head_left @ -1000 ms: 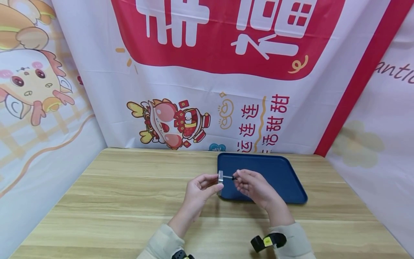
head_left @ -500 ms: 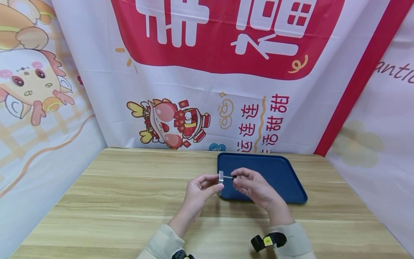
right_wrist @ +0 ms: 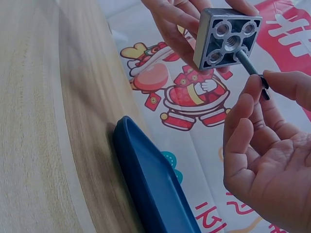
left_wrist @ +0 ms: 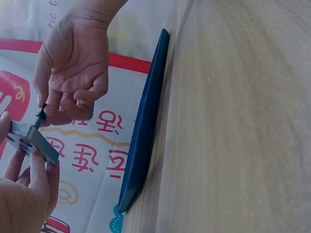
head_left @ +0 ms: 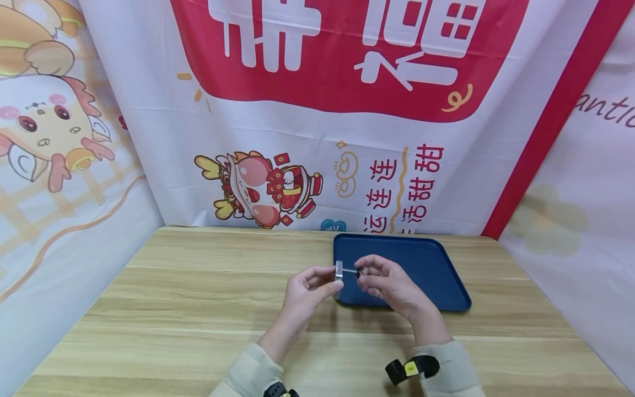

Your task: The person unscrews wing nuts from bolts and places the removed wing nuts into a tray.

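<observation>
A square metal plate (right_wrist: 227,40) with several round holes shows face-on in the right wrist view. My left hand (head_left: 306,291) grips it by its edges, fingers on one side and thumb on the other. A threaded bolt (right_wrist: 248,63) with a small black winged head (right_wrist: 265,87) stands out from the plate, its tip at a corner hole. How deep it sits in there I cannot tell. Thumb and index finger of my right hand (head_left: 393,285) pinch the black head, while the other fingers curl loosely beneath. In the left wrist view the plate (left_wrist: 36,141) is tilted.
Behind and under the hands, a dark blue tray (head_left: 421,275) lies on the wooden table (head_left: 198,309), close to its back edge. A printed cloth (head_left: 278,121) hangs behind the table, with more cloth along both sides.
The right thumb and index finger have shifted round the bolt's black head, the index finger rising and the thumb dropping. The head appears turned. My left hand and the plate have stayed nearly still.
</observation>
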{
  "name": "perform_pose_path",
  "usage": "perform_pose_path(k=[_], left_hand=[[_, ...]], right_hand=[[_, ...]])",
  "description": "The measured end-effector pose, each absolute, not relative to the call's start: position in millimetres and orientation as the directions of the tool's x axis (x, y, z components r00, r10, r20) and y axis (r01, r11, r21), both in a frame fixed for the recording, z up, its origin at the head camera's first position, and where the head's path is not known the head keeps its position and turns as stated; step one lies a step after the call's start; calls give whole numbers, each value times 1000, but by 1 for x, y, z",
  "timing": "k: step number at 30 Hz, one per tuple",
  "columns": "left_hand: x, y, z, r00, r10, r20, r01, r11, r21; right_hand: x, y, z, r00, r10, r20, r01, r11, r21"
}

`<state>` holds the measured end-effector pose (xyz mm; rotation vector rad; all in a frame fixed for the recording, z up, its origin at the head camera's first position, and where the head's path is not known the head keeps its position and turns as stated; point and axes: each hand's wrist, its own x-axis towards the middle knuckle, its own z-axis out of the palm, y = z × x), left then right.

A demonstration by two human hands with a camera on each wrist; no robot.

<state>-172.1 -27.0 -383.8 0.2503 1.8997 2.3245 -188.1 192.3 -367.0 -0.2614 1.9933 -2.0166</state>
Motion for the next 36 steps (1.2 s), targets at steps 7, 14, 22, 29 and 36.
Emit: perform_pose_path(k=[7, 14, 22, 29, 36], left_hand=[[-172, -27, -383, -977, 207, 46, -1, -222, 975], [-173, -26, -384, -977, 207, 51, 3, -227, 974], [-173, -27, -385, -978, 206, 44, -2, -215, 977], [-173, -27, -384, -979, 200, 40, -1, -202, 979], [-173, -26, -384, -980, 196, 39, -1, -197, 980]], right_hand=[[-189, 193, -368, -941, -332, -64, 61, 19, -998], [-189, 192, -369, -946, -317, -63, 54, 39, -998], [-190, 193, -369, -952, -296, -84, 71, 54, -996], [-187, 196, -362, -962, -241, -125, 120, 36, -992], [-184, 197, -357, -957, -239, -166, 185, -58, -981]])
